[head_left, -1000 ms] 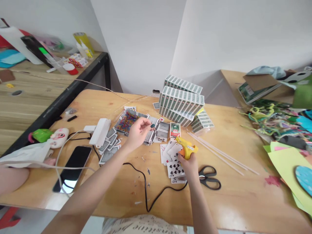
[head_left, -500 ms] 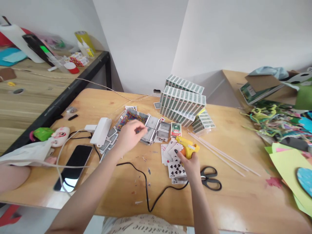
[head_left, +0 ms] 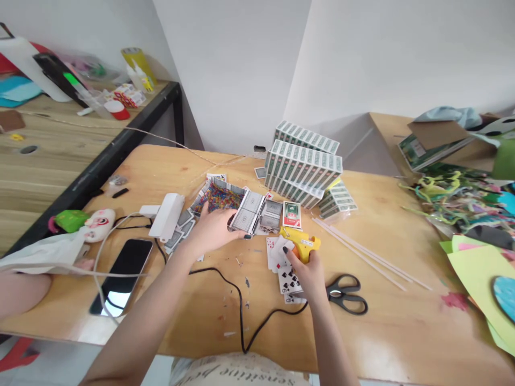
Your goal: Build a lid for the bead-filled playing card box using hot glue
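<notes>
My right hand is wrapped round the handle of a yellow hot glue gun, its nozzle pointing up and left. Playing cards lie face up under and beside that hand. My left hand grips the near left edge of a box built from playing cards, the thumb along its front; some fingertips are hidden. Joined to or touching this box is an open tray with card walls, filled with small multicoloured bits. On the right of the box sits a smaller open card compartment.
Stacked card packs stand at the back, with a single red-green pack in front. Glue sticks and black scissors lie right. A phone, white power strip and black cable occupy the left and front.
My left hand has come down from above the card box and opened out, and now grips its near edge. The glue gun in my right hand has shifted slightly left.
</notes>
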Demonstrator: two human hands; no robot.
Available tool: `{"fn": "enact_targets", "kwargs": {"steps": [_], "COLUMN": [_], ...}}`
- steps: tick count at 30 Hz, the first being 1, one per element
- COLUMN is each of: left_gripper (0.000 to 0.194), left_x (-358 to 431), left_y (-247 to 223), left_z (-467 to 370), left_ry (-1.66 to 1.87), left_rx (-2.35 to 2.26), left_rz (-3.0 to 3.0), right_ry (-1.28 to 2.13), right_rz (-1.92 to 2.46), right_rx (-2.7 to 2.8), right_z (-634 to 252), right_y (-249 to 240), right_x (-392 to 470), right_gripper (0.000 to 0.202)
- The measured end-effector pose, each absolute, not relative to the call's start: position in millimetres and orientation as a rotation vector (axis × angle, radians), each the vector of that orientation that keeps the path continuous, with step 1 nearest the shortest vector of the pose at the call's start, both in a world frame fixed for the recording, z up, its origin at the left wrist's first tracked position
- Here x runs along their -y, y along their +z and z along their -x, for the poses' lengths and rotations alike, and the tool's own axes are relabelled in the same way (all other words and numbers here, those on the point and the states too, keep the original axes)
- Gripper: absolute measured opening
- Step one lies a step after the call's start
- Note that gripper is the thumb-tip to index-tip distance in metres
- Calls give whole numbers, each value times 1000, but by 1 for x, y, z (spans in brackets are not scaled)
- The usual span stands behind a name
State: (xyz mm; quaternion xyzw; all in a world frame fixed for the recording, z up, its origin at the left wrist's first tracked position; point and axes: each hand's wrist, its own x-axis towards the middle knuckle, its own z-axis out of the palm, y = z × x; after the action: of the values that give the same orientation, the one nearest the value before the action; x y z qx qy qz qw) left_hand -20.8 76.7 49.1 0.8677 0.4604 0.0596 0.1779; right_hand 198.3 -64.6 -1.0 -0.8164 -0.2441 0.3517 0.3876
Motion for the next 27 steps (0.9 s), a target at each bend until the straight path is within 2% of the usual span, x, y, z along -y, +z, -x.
{"fn": "enact_targets", "kwargs": {"steps": [14,20,24,27], "left_gripper": [26,36,26,28], "left_x": [-82,-76,-75,-73], "left_y": [46,59,51,41], "left_z": [12,3,0,-1], "left_ry": [90,133,151,167], "left_rx": [-1507,-1375,-1426,-1536], "left_rz": [-2073,-2003,-2042,-2071], "right_ry": [856,810,781,768], "right_rz": [2160,2141,2190,2204], "right_rx": [695,761,811,834], "right_z": [-194,-183,-175,-171], "right_y": [-1,7,17,20], "right_x": [65,58,54,53], "right_gripper": [41,31,23,19]}}
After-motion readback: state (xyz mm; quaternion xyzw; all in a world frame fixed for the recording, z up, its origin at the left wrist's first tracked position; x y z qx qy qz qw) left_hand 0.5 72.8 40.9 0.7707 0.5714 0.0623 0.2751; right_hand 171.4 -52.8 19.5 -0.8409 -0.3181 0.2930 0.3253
